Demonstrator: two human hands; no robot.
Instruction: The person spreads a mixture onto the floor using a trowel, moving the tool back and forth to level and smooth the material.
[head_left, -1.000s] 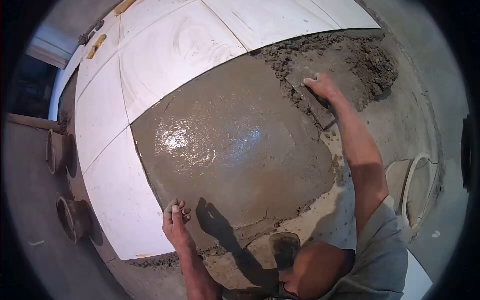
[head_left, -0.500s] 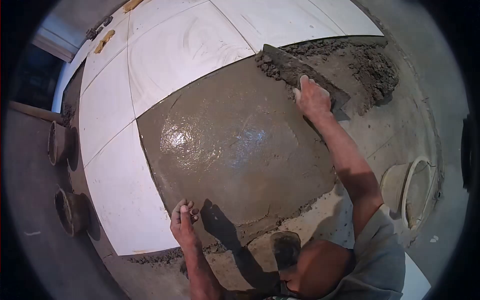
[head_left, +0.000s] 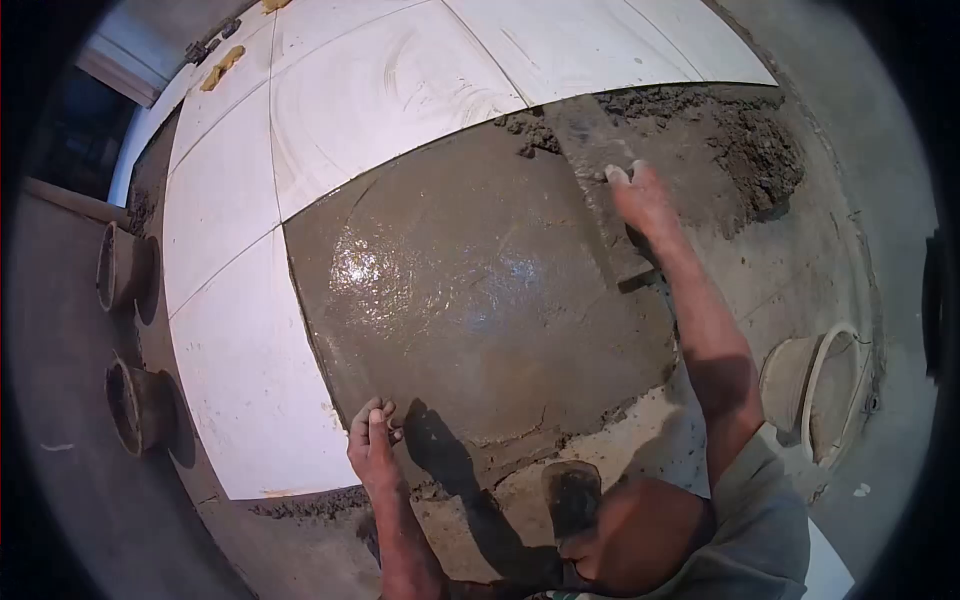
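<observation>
My right hand (head_left: 645,207) is wrapped round the handle of a long rectangular plastering trowel (head_left: 588,140). The blade lies nearly flat at the right side of a smooth wet mortar bed (head_left: 450,280), its lower end near my wrist. Crumbly mortar (head_left: 530,133) is piled at the blade's upper left corner, and rougher mortar (head_left: 755,155) lies to its right. My left hand (head_left: 374,445) hovers over the bed's lower left corner, beside a white tile (head_left: 255,400). Its fingers are loosely curled in with nothing visible in them.
Large white tiles (head_left: 390,90) border the mortar on the far and left sides. Two dark buckets (head_left: 150,410) stand at the left, and a pale bucket (head_left: 785,385) is tipped at the right. A yellowish rag (head_left: 222,68) lies on the far tiles.
The trowel has turned from a slanted, tilted position to a flatter one, its lower end swinging left onto the smooth bed. My right hand moved slightly right and down. My left hand barely shifted.
</observation>
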